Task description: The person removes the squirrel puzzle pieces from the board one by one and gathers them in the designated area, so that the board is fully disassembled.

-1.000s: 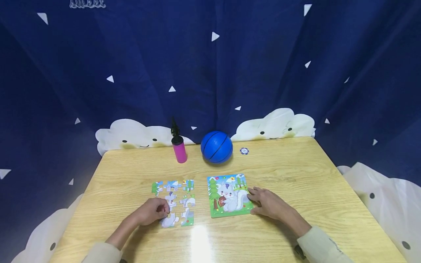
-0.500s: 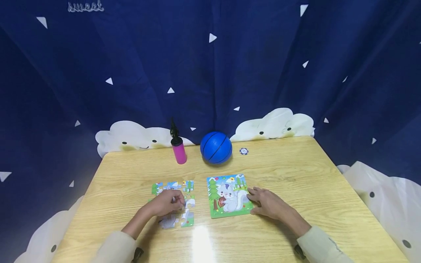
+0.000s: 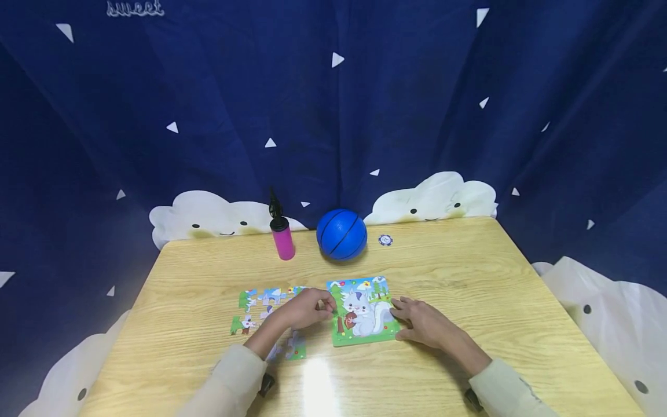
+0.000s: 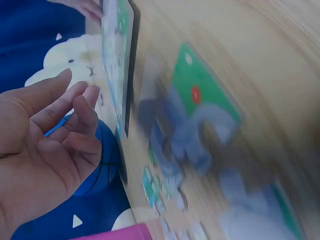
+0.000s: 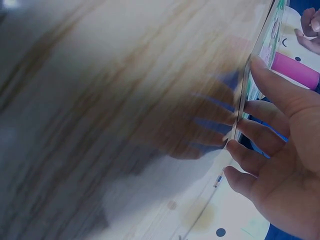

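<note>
A square picture board (image 3: 365, 315) showing a white squirrel lies flat at the middle of the table. My right hand (image 3: 426, 323) rests at its right edge; in the right wrist view its spread fingers (image 5: 262, 135) reach along the rim. My left hand (image 3: 306, 308) hovers by the board's left edge. Loosely bent fingers (image 4: 82, 117) in the left wrist view have nothing between them. Left of the board lie several loose jigsaw pieces (image 3: 242, 325) of a similar picture, partly hidden under the left forearm. One green and grey piece (image 4: 200, 95) shows blurred in the left wrist view.
A blue ball (image 3: 341, 234) sits at the back of the wooden table (image 3: 443, 260). Left of it stands a pink cylinder with a black pointed top (image 3: 283, 243). To its right lies a poker chip (image 3: 385, 240). A dark blue curtain (image 3: 234, 116) hangs behind.
My left hand has moved right across the jigsaw pieces to the board's left edge, uncovering the leftmost pieces. My right hand has stayed at the board's right edge.
</note>
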Action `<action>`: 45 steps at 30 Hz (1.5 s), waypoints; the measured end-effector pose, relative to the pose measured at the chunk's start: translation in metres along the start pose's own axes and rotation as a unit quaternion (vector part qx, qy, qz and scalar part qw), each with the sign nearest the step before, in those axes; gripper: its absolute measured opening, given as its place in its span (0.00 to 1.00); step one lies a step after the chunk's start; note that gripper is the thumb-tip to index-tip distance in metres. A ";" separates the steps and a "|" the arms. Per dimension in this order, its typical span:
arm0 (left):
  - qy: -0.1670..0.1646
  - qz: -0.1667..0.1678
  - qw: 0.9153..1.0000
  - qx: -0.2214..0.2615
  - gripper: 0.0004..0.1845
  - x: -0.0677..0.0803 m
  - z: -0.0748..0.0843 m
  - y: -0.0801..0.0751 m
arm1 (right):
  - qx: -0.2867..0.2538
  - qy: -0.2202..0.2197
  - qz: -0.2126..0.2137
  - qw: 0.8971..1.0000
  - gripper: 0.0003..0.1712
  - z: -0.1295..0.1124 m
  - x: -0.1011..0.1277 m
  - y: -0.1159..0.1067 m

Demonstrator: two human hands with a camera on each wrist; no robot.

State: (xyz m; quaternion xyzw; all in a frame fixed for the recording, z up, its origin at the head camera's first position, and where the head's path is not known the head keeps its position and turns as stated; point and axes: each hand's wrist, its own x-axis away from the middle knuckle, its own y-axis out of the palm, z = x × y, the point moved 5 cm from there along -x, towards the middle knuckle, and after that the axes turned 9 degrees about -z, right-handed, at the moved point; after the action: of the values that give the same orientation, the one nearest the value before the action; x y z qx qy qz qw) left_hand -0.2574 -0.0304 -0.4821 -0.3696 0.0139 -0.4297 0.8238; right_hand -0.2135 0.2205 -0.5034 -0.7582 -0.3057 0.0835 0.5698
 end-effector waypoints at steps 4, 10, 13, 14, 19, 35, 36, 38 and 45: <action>-0.005 -0.002 1.000 0.010 0.09 -0.009 0.002 0.005 | 0.003 0.001 -0.001 1.000 0.34 0.000 0.000 0.000; -0.002 -0.006 1.000 0.004 0.10 -0.016 0.003 0.014 | 0.012 0.002 -0.001 1.000 0.33 0.000 -0.001 -0.001; -0.006 -0.006 1.000 0.000 0.10 -0.018 0.003 0.017 | 0.008 0.002 -0.001 1.000 0.33 0.000 -0.001 0.000; -0.009 -0.005 1.000 -0.001 0.11 -0.018 0.002 0.018 | 0.007 0.003 -0.001 1.000 0.33 0.001 -0.001 0.000; -0.016 -0.012 1.000 0.016 0.13 -0.020 0.003 0.022 | 0.003 0.006 0.000 1.000 0.34 0.001 -0.001 0.001; -0.018 -0.022 0.999 0.039 0.08 -0.022 0.005 0.027 | 0.004 0.007 0.000 1.000 0.33 0.000 -0.001 0.001; -0.018 -0.022 0.999 0.043 0.08 -0.022 0.005 0.027 | 0.006 0.007 0.000 1.000 0.33 0.000 -0.001 0.001; -0.019 -0.022 0.998 0.047 0.08 -0.022 0.005 0.027 | 0.008 0.005 0.001 1.000 0.33 0.000 -0.001 0.001; -0.018 -0.009 0.999 0.047 0.07 -0.025 0.003 0.028 | 0.012 -0.001 0.007 1.000 0.33 -0.001 0.000 0.001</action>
State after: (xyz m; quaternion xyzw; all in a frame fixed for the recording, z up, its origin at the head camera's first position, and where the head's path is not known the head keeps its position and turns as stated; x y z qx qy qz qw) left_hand -0.2524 0.0000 -0.5046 -0.3378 -0.0245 -0.4310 0.8364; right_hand -0.2131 0.2198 -0.5038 -0.7536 -0.3000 0.0920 0.5775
